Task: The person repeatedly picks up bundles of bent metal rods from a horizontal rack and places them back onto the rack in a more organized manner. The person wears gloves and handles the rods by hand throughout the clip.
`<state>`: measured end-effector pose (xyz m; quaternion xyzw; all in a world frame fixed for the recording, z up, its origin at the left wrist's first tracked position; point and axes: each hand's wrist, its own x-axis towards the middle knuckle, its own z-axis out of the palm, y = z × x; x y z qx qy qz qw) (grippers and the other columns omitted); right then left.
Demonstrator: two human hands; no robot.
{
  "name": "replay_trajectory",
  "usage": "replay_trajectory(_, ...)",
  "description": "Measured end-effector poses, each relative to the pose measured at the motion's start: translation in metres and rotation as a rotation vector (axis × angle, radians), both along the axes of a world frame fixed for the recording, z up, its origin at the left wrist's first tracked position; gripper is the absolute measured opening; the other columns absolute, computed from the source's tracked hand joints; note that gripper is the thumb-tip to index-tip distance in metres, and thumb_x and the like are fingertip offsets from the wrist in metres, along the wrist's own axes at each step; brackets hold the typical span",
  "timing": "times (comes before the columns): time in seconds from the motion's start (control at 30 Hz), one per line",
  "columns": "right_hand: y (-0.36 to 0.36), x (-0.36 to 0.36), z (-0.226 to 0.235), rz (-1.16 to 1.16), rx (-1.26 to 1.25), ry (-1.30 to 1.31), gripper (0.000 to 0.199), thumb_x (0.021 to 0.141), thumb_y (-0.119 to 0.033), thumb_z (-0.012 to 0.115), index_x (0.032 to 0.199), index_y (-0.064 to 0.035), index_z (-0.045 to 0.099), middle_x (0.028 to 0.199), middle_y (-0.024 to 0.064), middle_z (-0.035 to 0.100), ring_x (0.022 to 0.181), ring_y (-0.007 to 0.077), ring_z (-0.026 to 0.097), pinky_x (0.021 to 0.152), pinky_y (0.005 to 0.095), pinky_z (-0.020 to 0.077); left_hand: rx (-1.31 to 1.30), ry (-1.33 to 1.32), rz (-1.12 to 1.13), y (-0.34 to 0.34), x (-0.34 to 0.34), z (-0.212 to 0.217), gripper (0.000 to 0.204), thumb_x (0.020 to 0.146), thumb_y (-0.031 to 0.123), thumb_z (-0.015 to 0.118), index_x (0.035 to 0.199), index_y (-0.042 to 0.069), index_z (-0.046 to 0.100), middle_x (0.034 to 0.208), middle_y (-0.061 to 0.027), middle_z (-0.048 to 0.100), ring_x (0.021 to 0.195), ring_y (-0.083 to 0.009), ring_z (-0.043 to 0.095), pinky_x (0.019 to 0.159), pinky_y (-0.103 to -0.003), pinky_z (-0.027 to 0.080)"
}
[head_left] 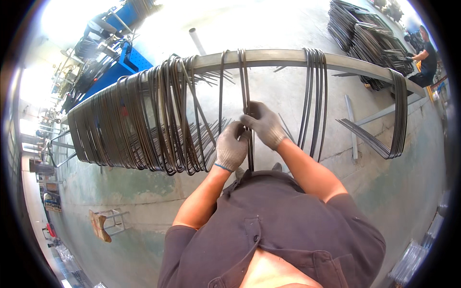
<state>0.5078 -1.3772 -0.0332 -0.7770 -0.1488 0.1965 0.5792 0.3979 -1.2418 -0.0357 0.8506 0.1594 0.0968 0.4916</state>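
Observation:
Both my hands wear grey knitted gloves. In front of my waist, a couple of dark bent metal rods [244,79] hang down from a long metal beam [278,57]. My right hand [265,126] is closed around these rods, its thumb toward the left. Just lower and to the left, my left hand [232,146] pinches at the same rods; its fingertips are partly hidden. Left of my hands a dense row of rod frames [158,115] hangs on the beam, a single rod [221,91] nearest. To the right hangs a small group of rods [313,96].
Another bundle of bent rods [398,115] hangs at the beam's right end. Stacks of dark frames [370,43] stand far right, near another person [425,57]. A blue machine or bench [137,57] lies at far left. A small stool [103,224] stands behind on the left.

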Motion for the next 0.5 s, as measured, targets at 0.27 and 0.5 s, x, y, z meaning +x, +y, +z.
replay_trajectory(0.27,0.143,0.026,-0.011,0.243,0.536,0.545,0.051,0.106,-0.016,0.083,0.151,0.0016,0.067,0.130,0.0129,0.080,0.111,0.0239,0.079,0.096,0.0392,0.0648,0.420,-0.368,0.231,0.046,-0.032,0.012,0.027,0.094,-0.002,0.080,0.121,0.000,0.077,0.111,-0.0190,0.079,0.101,-0.0360,0.078,0.091,-0.043,0.062)
replay_trajectory(0.5,0.172,0.012,0.004,0.147,0.591,0.658,0.027,0.099,-0.004,0.086,0.123,0.0066,0.079,0.102,0.0155,0.084,0.089,0.0280,0.083,0.081,0.0413,0.0688,0.348,-0.335,0.370,0.073,-0.067,0.017,0.020,0.096,-0.002,0.079,0.117,-0.001,0.077,0.110,-0.0165,0.078,0.102,-0.0315,0.076,0.092,-0.040,0.060)
